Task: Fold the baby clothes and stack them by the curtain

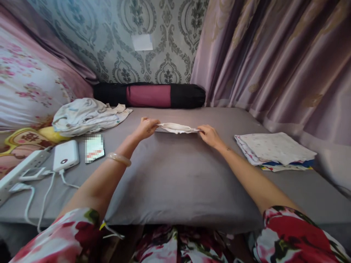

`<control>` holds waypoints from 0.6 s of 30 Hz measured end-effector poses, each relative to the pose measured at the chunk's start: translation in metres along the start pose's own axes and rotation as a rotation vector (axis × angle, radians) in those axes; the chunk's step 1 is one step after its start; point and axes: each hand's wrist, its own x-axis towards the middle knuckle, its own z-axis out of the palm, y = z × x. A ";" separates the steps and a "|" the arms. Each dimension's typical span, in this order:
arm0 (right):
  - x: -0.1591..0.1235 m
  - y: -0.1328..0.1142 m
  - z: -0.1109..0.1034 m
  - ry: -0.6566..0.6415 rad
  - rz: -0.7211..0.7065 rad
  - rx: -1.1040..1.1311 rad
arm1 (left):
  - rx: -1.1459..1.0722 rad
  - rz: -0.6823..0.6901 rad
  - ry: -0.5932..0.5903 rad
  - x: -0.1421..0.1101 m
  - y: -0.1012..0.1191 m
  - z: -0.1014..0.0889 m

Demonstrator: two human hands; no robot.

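Note:
A white piece of cloth [177,128], perhaps a small garment, is stretched between my two hands above the grey bed sheet [178,182]. It is seen almost edge-on, with its middle sagging a little, so its full shape is hidden. My left hand [148,128] pinches its left end, and a pale bangle [119,159] circles that forearm. At the opposite end, the fingers of my right hand [210,136] are closed on a corner. Folded cloths [274,148] lie in a flat stack to the right of my right hand.
A crumpled pale cloth [87,115] lies at the left, behind a partly blurred flat object [94,148]. Near it are a white power bank [65,155] and a power strip [24,173] with cables. A black-and-maroon roll [149,95] lies against the wall; curtains [274,54] hang right.

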 end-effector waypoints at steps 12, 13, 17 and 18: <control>-0.052 -0.009 0.016 -0.158 -0.128 -0.014 | 0.019 0.128 -0.138 -0.065 0.015 0.027; -0.054 -0.012 0.015 -0.180 -0.107 -0.019 | 0.006 0.113 -0.160 -0.067 0.016 0.026; -0.042 -0.033 0.009 -0.203 0.095 -0.066 | -0.083 -0.049 -0.192 -0.060 0.028 0.019; -0.034 -0.039 0.009 -0.187 0.140 -0.074 | -0.094 -0.103 -0.173 -0.054 0.032 0.018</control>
